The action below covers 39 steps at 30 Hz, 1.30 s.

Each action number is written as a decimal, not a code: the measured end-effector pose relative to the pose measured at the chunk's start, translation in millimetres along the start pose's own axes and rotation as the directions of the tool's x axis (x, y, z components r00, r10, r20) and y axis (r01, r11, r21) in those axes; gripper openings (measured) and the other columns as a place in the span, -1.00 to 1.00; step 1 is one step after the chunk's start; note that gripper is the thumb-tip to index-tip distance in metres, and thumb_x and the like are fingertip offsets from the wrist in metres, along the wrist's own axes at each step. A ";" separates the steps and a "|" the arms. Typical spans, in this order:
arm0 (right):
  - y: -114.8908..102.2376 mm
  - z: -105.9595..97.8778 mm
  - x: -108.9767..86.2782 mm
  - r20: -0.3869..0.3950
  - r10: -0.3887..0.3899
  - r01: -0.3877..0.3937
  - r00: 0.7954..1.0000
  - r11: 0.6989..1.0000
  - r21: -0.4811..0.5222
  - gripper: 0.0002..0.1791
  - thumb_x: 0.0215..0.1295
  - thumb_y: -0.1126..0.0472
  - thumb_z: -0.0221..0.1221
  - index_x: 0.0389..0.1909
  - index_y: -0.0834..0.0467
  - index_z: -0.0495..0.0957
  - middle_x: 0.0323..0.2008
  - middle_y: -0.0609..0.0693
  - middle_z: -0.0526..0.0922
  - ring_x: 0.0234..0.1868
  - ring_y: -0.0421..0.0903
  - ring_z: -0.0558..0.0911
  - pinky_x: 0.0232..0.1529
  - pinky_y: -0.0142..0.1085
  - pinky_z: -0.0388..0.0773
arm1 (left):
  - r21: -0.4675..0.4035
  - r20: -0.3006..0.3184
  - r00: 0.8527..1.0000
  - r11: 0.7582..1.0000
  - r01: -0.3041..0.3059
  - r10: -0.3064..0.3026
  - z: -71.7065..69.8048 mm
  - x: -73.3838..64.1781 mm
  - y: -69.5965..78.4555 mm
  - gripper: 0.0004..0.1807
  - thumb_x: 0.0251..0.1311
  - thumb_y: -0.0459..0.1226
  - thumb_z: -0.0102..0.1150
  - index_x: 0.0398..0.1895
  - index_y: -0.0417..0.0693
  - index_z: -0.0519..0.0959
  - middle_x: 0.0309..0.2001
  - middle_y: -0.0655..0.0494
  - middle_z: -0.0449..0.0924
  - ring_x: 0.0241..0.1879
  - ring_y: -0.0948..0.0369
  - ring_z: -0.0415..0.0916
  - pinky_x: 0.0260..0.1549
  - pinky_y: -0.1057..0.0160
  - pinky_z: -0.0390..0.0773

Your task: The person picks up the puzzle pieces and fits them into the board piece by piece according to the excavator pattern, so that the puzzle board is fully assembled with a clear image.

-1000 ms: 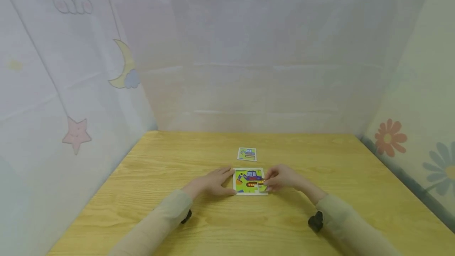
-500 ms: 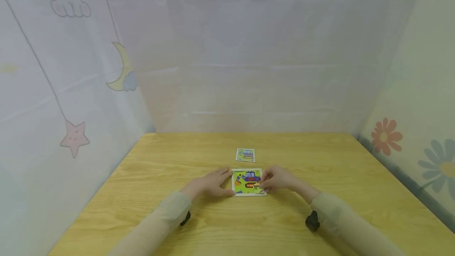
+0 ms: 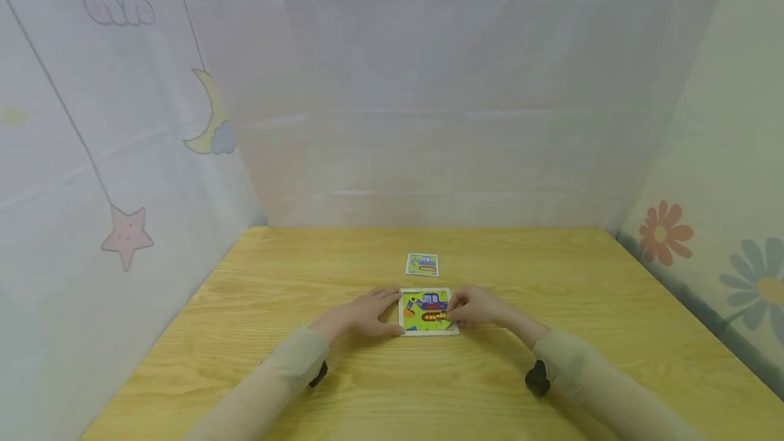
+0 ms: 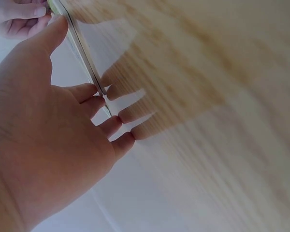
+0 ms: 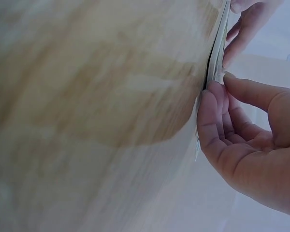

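A picture puzzle of an excavator in a white-framed tray (image 3: 427,333) lies flat on the table in the head view. My left hand (image 3: 369,314) is at its left side, thumb and fingertips spread along the edge; the left wrist view shows these fingertips at the tray's rim (image 4: 84,50). Across from it, my right hand (image 3: 476,306) pinches a puzzle piece at the lower right of the picture. In the right wrist view the thumb and curled fingers of the right hand (image 5: 251,125) meet at the tray's edge; most of the piece is hidden by the fingers.
Behind the tray lies a small card (image 3: 422,265) with the same excavator picture. The wooden table (image 3: 306,257) runs back to pale fabric walls on three sides. Black wrist cameras sit under both cuffs.
My right hand has shifted slightly left and lowered the tilted piece into the puzzle's lower right part. My left hand has stayed at the tray's left edge.
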State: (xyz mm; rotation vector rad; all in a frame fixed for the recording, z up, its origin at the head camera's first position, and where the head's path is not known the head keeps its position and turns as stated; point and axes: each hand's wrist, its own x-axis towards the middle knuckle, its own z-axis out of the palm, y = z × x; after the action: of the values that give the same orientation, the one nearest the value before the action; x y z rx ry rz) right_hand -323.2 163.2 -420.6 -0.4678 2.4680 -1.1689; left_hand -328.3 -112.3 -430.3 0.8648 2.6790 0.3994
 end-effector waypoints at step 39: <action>-5.6 4.8 -2.6 0.007 -0.082 0.082 0.997 0.978 -0.190 -0.86 0.09 0.28 0.32 -0.29 0.17 0.64 -0.58 -0.09 0.50 -0.60 -0.22 0.39 -0.61 -0.41 0.34 | 0.010 0.014 1.000 1.000 -0.004 0.004 -0.9 0.7 -0.4 -0.14 0.22 0.23 -0.04 0.47 0.04 0.02 0.50 0.12 -0.11 0.47 -0.01 -0.15 0.41 -0.05 -0.05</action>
State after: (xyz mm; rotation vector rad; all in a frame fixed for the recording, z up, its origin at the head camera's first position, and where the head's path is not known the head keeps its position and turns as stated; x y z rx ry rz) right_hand -318.0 157.9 -418.5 -0.6278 2.5957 -0.9674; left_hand -329.5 -112.4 -429.8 0.8726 2.6696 0.3797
